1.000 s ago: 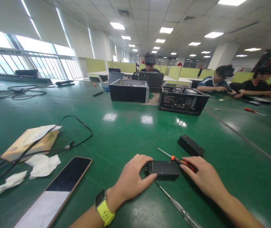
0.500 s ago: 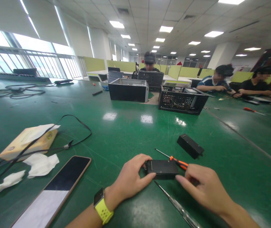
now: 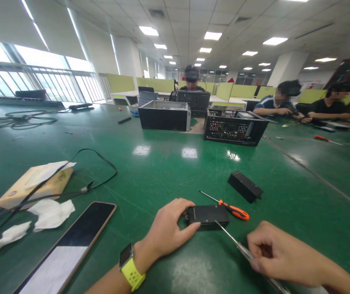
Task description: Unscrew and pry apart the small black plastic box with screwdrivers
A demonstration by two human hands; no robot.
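Observation:
My left hand (image 3: pixel 171 224), with a yellow-strapped watch (image 3: pixel 132 269) at the wrist, grips a small black box (image 3: pixel 207 216) by its left end, thumb in front and fingers behind. The box lies on the green table (image 3: pixel 150 175). My right hand (image 3: pixel 280 253) is closed around a slim, clear-handled screwdriver (image 3: pixel 244 249). Its shaft points up and left, and the tip appears at the box's front edge; whether it touches, I cannot tell. Just behind the box lies an orange-and-black screwdriver (image 3: pixel 234 210). A second black box (image 3: pixel 245 186) rests farther back on the right.
On the left are a phone (image 3: pixel 73 241), crumpled tissues (image 3: pixel 52 212), a tissue pack (image 3: pixel 40 183) and black cables (image 3: pixel 101 185). Two computer cases (image 3: pixel 164 116) stand at the back. Several people sit beyond, and another orange screwdriver (image 3: pixel 322 138) lies far right.
My right hand has left the black box's right end and picked up the clear-handled screwdriver from the table, bringing its tip to the box. My left hand keeps its hold.

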